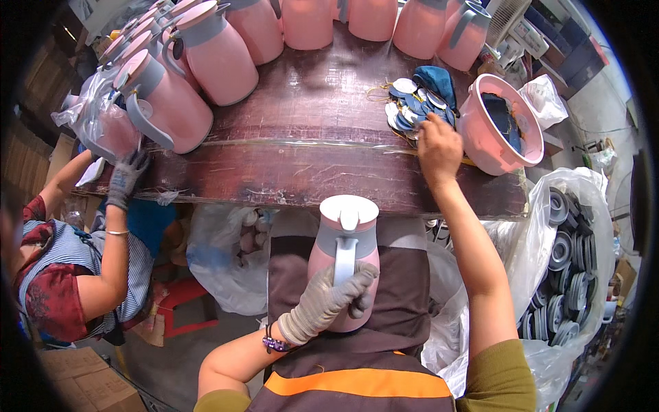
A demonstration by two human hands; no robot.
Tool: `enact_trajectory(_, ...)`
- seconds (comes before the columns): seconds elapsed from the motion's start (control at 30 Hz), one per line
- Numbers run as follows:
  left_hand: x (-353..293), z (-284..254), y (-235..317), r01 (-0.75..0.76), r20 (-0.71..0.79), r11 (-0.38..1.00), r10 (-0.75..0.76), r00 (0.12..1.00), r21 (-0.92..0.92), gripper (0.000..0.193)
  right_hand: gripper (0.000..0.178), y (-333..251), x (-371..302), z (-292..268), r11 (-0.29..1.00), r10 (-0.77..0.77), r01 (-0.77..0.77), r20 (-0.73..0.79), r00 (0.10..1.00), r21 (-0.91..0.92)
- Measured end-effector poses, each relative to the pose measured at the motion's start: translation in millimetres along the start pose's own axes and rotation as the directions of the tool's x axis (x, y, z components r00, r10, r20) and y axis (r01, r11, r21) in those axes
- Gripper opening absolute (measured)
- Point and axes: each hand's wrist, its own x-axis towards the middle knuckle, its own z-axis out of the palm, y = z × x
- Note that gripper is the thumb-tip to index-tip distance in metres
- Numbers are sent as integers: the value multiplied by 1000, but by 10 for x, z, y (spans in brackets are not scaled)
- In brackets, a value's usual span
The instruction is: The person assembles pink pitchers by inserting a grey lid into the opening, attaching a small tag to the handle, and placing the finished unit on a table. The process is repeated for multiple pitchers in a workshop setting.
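Note:
In my lap stands a pink vacuum jug (320,258) with a white lid and grey collar, its pale handle toward me. My left hand (329,302), in a grey work glove, is closed around the lower handle and body. My bare right hand (441,147) reaches over the table to a heap of round hang tags (410,103), blue and white with thin yellow strings. Its fingers are bent together at the near edge of the heap; what lies between them is too small to make out. A dark blue cloth pouch (436,84) lies against the tags.
Several pink jugs (218,62) line the far and left sides of the dark red table (302,165). A pink tub (484,147) stands right of the tags. Grey lids fill a plastic-lined bag (559,275) at right. At left, a co-worker's gloved hand (126,178) is by a plastic-wrapped jug.

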Motion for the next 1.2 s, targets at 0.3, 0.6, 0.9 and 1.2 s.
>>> enact_trajectory(0.3,-34,-225,-149,-222,-156,934,184,971,-280,42,23,-498,-399,-1043,-168,336,-732,737,587,660)
enact_trajectory(0.6,-52,-387,-123,-357,21,771,408,913,528,27,19,-1265,-957,-1976,179,-104,-780,800,591,599)
enact_trajectory(0.9,-231,-352,-162,-315,-419,938,347,839,146,12,19,-851,-882,-2218,-150,-528,-978,825,201,143)
enact_trajectory(1.2,-319,-265,-71,-533,189,72,888,419,843,24,47,-1180,-668,-2068,65,-255,-522,519,816,851)
